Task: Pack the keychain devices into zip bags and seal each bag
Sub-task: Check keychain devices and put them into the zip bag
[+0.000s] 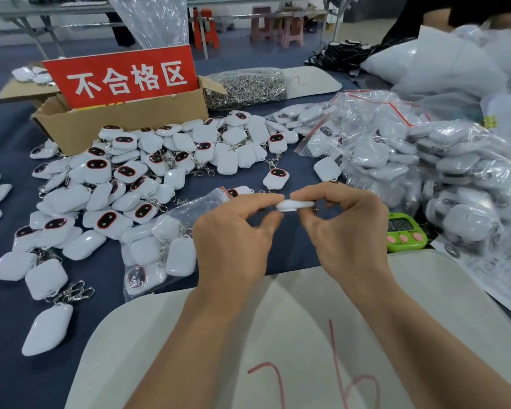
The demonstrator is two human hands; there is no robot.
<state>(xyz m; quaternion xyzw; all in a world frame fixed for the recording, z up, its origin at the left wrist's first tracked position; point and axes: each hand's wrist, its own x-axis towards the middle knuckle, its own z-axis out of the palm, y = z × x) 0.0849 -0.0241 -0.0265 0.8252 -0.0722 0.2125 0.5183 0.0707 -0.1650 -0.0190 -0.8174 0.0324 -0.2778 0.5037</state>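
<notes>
Your left hand (233,234) and right hand (345,228) hold one white device (295,205) edge-on between them, above the desk (0,335). The fingers of both hands are clamped on its ends. A part-filled zip bag (165,246) lies just beside your left hand. Loose devices (124,175) are piled beyond it.

You can read 不合格区 in white on the red sign (121,76) standing in the cardboard box (124,122). The white board (189,335) before you carries red handwriting, seemingly "76".
</notes>
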